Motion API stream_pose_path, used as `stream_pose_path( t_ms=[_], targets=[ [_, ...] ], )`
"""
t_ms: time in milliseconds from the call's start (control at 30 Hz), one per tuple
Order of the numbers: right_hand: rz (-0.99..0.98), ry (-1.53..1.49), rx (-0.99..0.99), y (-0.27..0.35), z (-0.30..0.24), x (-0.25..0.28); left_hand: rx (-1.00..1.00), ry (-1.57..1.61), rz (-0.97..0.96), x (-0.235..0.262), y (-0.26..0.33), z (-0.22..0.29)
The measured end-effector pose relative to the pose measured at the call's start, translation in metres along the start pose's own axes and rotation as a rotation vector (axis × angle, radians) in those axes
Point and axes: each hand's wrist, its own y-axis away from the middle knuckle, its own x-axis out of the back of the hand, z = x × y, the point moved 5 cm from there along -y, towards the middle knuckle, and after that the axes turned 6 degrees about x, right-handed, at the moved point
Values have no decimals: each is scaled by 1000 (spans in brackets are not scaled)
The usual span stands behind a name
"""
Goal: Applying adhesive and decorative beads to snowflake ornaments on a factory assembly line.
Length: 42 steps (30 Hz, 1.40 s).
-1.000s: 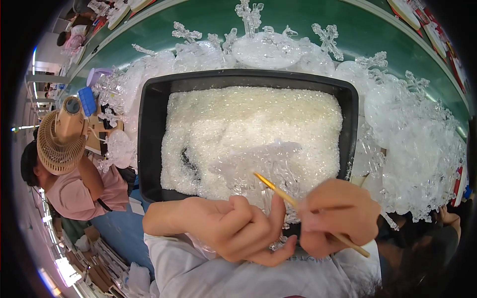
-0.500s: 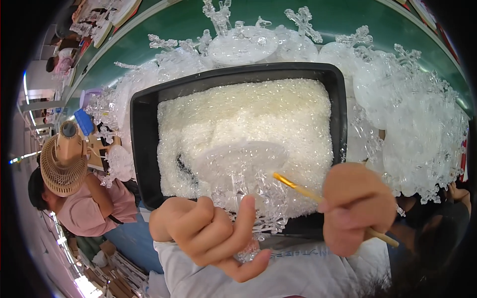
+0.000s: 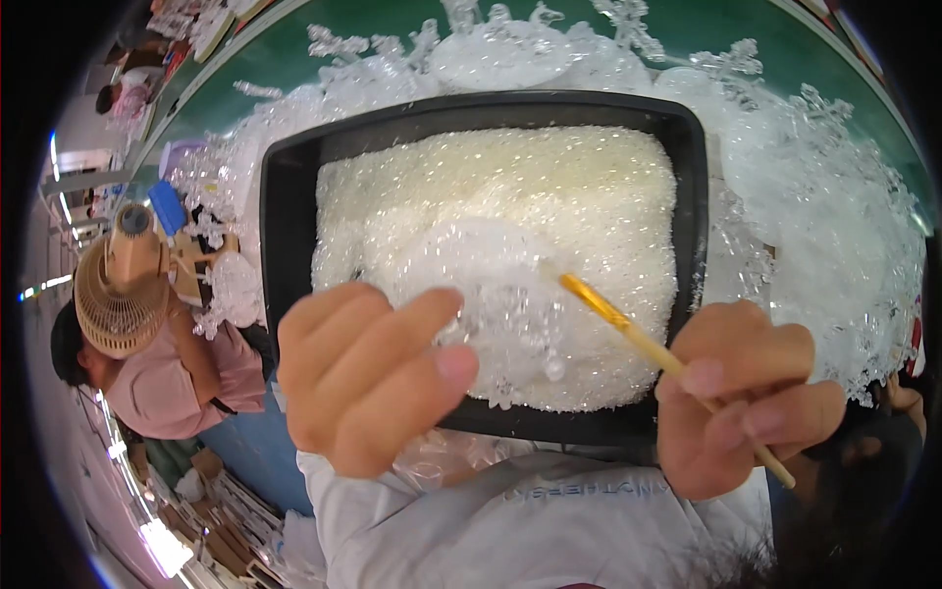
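Over black tray (image 3: 285, 226) | white glitter (image 3: 549, 196) (heaped) | hands: brush (image 3: 648, 348), clear ornament (image 3: 510, 304)

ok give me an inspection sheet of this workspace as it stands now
surface: green table top, mostly covered.
job's things: black rectangular tray heaped with white glittery granules; clear glittery plastic ornament over the tray; thin yellow wooden brush, its tip at the ornament.
clutter: piles of clear snowflake-shaped plastic pieces around the tray.
grippers: left hand holds the ornament; right hand grips the brush.
cables: nothing seen.
surroundings: another person in a pink top at the left, beside a tan small fan.
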Motion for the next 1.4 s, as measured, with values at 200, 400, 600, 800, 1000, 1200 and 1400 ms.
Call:
stream_pose_path(
  t_ms=[200,400,600,800,1000,1200,1400],
  targets=[
    [-87,-165,133,-3,-2,0,196,-133,108,16,8,-9],
    [-406,-120,-46,-12,4,-18,299,-74,178,18,11,-12],
    [-471,-7,-23,-3,15,-45,122,-183,3,15,7,-3],
    [-418,-20,17,-2,9,-43,111,-200,42,15,9,-5],
    [-389,-9,98,-2,5,-48,73,-111,211,10,14,-10],
    [-351,55,174,-5,0,-50,9,-23,377,10,17,-11],
    [-323,44,188,-7,-1,-50,-51,-40,326,12,15,-11]
  ],
)
